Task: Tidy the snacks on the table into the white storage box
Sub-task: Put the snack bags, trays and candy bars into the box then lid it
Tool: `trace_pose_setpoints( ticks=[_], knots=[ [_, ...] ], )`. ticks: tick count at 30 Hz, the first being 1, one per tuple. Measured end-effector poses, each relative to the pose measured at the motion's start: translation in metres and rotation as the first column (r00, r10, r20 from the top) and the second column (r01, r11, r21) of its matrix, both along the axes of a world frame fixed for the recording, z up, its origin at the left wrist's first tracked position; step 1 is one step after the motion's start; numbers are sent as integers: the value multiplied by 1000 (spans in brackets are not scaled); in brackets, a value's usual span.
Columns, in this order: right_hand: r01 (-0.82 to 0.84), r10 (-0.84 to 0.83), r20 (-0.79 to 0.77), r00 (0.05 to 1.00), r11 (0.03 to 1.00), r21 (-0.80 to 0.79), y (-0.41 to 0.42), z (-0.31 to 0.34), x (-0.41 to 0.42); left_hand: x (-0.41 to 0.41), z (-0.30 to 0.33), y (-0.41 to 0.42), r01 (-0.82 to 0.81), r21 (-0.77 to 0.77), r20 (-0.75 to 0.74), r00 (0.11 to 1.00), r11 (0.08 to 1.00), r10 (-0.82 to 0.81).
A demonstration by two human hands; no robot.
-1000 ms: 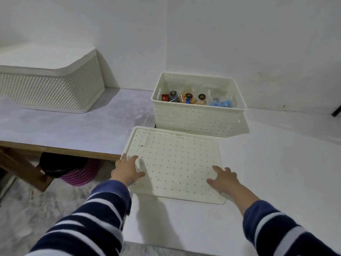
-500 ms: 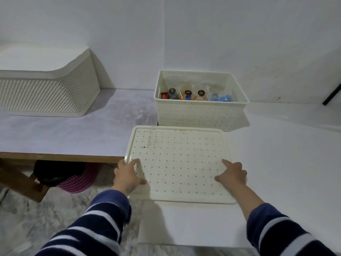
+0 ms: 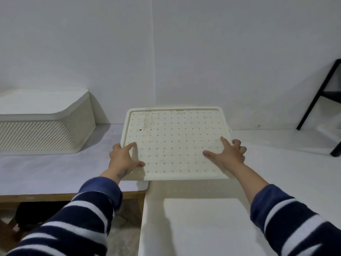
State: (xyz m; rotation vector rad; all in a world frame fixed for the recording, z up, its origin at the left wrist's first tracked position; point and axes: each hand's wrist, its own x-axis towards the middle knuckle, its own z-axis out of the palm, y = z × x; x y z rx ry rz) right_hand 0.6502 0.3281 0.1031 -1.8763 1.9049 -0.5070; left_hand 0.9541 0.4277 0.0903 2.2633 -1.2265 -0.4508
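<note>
1. While you look across the frame from its left edge, a cream mesh-sided basket (image 3: 46, 133) with a flat lid sits at middle left on the grey table (image 3: 51, 169), against the wall.
2. Your left hand (image 3: 122, 160), in a navy-and-white striped sleeve (image 3: 77, 215), grips the left edge of the perforated white lid (image 3: 175, 143) just left of centre, thumb spread over the top face and the other fingers curled behind.
3. You hold the lid raised and tilted at the centre of the frame, its far rim higher than the near one; it hides the white storage box and the snacks.
4. Your right hand (image 3: 227, 155) clamps the lid's right edge, thumb and forefinger splayed on its face.
5. Below the lid lies the white tabletop (image 3: 276, 163), and a black stand (image 3: 321, 100) leans at the right edge.
</note>
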Motion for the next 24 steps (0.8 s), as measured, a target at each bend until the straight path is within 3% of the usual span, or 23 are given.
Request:
trace_pose_setpoints(
  ticks=[7, 17, 24],
  knots=[
    [-13, 10, -123, 992, 1000, -25, -87, 22, -1, -10, 25, -89, 26, -3, 33, 999, 1000, -26],
    [-72, 83, -121, 989, 993, 90, -218, 2, -1, -20, 1, -211, -31, 51, 221, 975, 998, 19],
    [-86, 118, -182, 976, 981, 174, -250, -20, 6, -18, -25, -243, -91, 143, 318, 947, 985, 41]
  ],
)
